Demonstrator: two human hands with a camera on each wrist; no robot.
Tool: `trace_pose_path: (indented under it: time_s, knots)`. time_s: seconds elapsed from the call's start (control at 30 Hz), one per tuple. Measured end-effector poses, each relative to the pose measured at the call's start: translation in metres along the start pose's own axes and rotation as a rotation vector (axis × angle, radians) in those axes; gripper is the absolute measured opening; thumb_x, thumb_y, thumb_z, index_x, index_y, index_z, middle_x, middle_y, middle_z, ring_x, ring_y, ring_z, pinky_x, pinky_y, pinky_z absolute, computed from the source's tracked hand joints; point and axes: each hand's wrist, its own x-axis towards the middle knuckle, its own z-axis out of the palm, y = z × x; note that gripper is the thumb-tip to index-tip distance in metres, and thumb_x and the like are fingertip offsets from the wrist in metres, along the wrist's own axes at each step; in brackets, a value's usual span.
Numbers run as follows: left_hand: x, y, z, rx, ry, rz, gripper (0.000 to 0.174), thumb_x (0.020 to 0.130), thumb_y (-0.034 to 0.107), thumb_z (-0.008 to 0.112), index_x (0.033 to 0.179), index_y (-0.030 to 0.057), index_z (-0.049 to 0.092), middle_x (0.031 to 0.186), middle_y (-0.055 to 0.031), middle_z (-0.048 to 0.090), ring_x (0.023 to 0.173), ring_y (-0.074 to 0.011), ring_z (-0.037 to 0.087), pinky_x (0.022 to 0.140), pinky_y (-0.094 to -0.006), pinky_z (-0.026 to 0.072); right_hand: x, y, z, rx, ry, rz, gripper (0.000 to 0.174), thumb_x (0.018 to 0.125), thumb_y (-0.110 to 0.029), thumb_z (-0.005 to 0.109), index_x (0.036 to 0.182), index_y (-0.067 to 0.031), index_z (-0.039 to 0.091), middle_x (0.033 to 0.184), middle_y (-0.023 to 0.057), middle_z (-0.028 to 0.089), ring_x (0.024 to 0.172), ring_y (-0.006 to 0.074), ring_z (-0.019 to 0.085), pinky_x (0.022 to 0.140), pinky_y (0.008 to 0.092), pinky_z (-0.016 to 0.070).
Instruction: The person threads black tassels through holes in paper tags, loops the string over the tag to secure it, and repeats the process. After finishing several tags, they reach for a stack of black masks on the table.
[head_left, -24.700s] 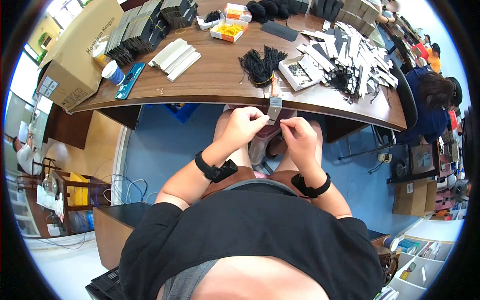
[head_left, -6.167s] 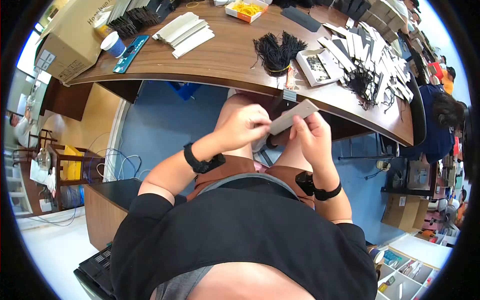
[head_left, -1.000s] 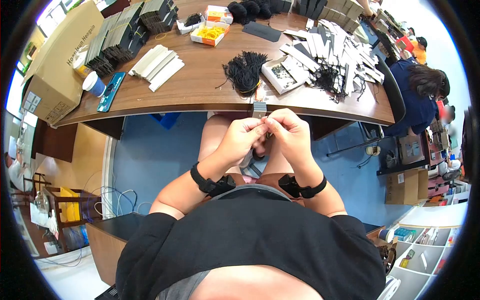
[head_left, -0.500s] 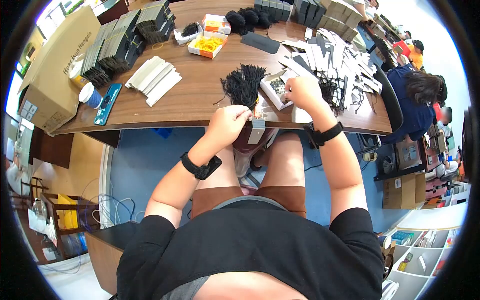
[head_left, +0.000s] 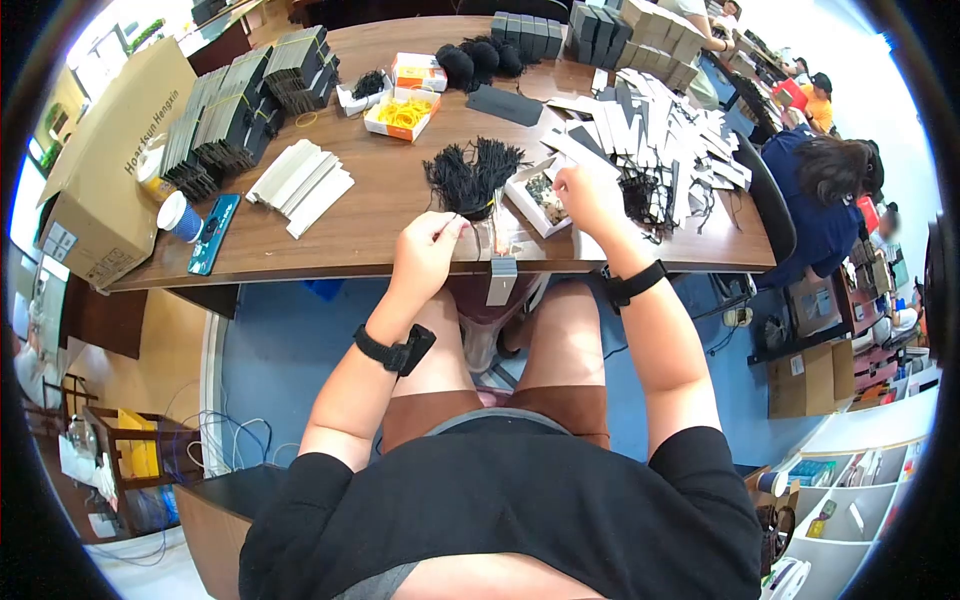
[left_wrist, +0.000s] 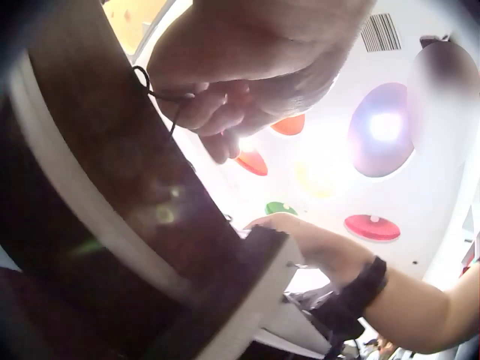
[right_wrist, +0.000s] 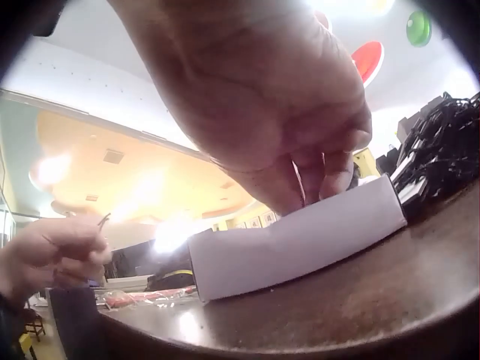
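My left hand (head_left: 425, 250) is over the table's front edge, thumb and fingers pinching a thin black cord (left_wrist: 141, 78) whose loop sticks out in the left wrist view. Just beyond it lies a yellow-banded bundle of black cords (head_left: 475, 178). My right hand (head_left: 592, 198) reaches over a small white box (right_wrist: 300, 241) that holds small dark and silvery pieces (head_left: 541, 196). Its fingers point down behind the box wall in the right wrist view, so the tips are hidden and I cannot tell whether they grip a piece. A grey block (head_left: 502, 282) sits at the table edge between both hands.
Right of the box spreads a heap of white and black strips (head_left: 650, 130). Pale strips (head_left: 300, 185), a phone (head_left: 214, 234) and a paper cup (head_left: 178, 216) lie to the left. Behind are a box of yellow bands (head_left: 402, 114) and stacked dark cards (head_left: 225, 120).
About a second ago my hands met over my lap. They have since parted, the left to the table edge, the right to the white box. The pale strip held earlier is out of my hands.
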Motion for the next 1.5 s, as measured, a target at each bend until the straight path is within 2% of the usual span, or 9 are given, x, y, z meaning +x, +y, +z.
trace_pose_path:
  time_s: [0.1,0.2,0.37,0.5,0.9,1.07,1.23,1.37,1.5]
  knots:
    - [-0.018,0.041,-0.005,-0.399,-0.132,-0.379,0.019,0.09,0.018,0.057,0.089,0.0021,0.067,0.07,0.004,0.055,0.052,-0.0001,0.038,0.045,-0.016,0.0263,0.003,0.005,0.005,0.038,-0.085,-0.037,0.01,0.073,-0.013,0.06,0.077,-0.0079,0.067,0.073,0.0138,0.065,0.072,0.0312,0.063,0.068,0.0395,0.0493]
    - [-0.031,0.059,0.0,-0.58,-0.178,-0.56,0.02,0.09,0.018,0.057,0.09,0.0005,0.066,0.068,0.0049,0.053,0.051,0.0,0.036,0.045,-0.0165,0.0244,0.007,-0.001,0.015,-0.082,-0.16,-0.008,0.009,0.072,-0.013,0.059,0.075,-0.008,0.066,0.074,0.0134,0.065,0.072,0.0315,0.063,0.068,0.0401,0.0491]
    - [-0.046,0.081,0.001,-0.673,-0.248,-0.576,0.021,0.091,0.017,0.056,0.093,-0.0009,0.066,0.068,0.0052,0.052,0.052,-0.0005,0.035,0.046,-0.0175,0.0243,0.008,-0.001,0.015,-0.137,-0.164,-0.006,0.009,0.073,-0.013,0.058,0.072,-0.0072,0.065,0.073,0.0145,0.064,0.072,0.0322,0.063,0.068,0.0408,0.049]
    - [-0.051,0.083,-0.001,-0.553,-0.204,-0.438,0.021,0.091,0.018,0.057,0.093,-0.0004,0.067,0.068,0.0058,0.052,0.054,-0.0002,0.036,0.048,-0.0164,0.0262,0.008,0.011,0.015,-0.075,0.023,-0.011,0.009,0.074,-0.013,0.059,0.074,-0.0073,0.067,0.073,0.0138,0.065,0.071,0.0314,0.063,0.068,0.0403,0.0498]
    - [-0.046,0.097,-0.001,-0.509,-0.207,-0.329,0.021,0.09,0.016,0.058,0.093,-0.0018,0.067,0.069,0.0049,0.052,0.062,-0.0027,0.042,0.056,-0.0174,0.0324,0.009,-0.001,0.012,-0.14,-0.105,0.001,0.007,0.074,-0.014,0.06,0.075,-0.0075,0.064,0.072,0.0128,0.064,0.069,0.0304,0.063,0.065,0.04,0.0485]
    - [-0.039,0.099,-0.004,-0.489,-0.18,-0.32,0.021,0.09,0.015,0.058,0.092,-0.0031,0.067,0.07,0.0023,0.055,0.067,-0.0056,0.045,0.066,-0.0205,0.037,-0.022,-0.038,-0.027,0.335,0.523,-0.133,0.008,0.085,-0.008,0.058,0.088,-0.001,0.059,0.072,0.0099,0.062,0.062,0.0202,0.061,0.058,0.0299,0.0469]
    - [-0.044,0.096,-0.004,-0.294,-0.182,-0.25,0.019,0.089,0.013,0.057,0.09,-0.0031,0.066,0.074,-0.0003,0.057,0.067,-0.0076,0.048,0.064,-0.0221,0.0394,-0.085,-0.09,-0.061,1.484,0.057,0.278,0.01,0.089,-0.008,0.056,0.095,-0.0014,0.06,0.074,0.0009,0.06,0.063,0.0087,0.056,0.06,0.0211,0.0457]
    - [-0.052,0.113,-0.001,-0.049,-0.158,-0.013,0.012,0.086,0.008,0.059,0.089,-0.0026,0.065,0.074,-0.0107,0.057,0.068,-0.0191,0.055,0.064,-0.0276,0.0432,-0.113,-0.109,-0.065,1.638,-0.108,0.254,0.015,0.087,-0.003,0.054,0.101,-0.0009,0.058,0.078,0.0029,0.06,0.067,0.0083,0.056,0.062,0.0224,0.0473]
    - [-0.061,0.119,0.004,0.066,-0.064,0.219,0.007,0.082,0.0,0.061,0.086,-0.0056,0.064,0.076,-0.013,0.06,0.069,-0.0213,0.057,0.064,-0.0282,0.0456,-0.127,-0.114,-0.061,1.211,0.145,0.097,0.009,0.081,-0.002,0.057,0.087,0.0,0.063,0.079,0.008,0.063,0.073,0.0147,0.06,0.066,0.0281,0.0493]
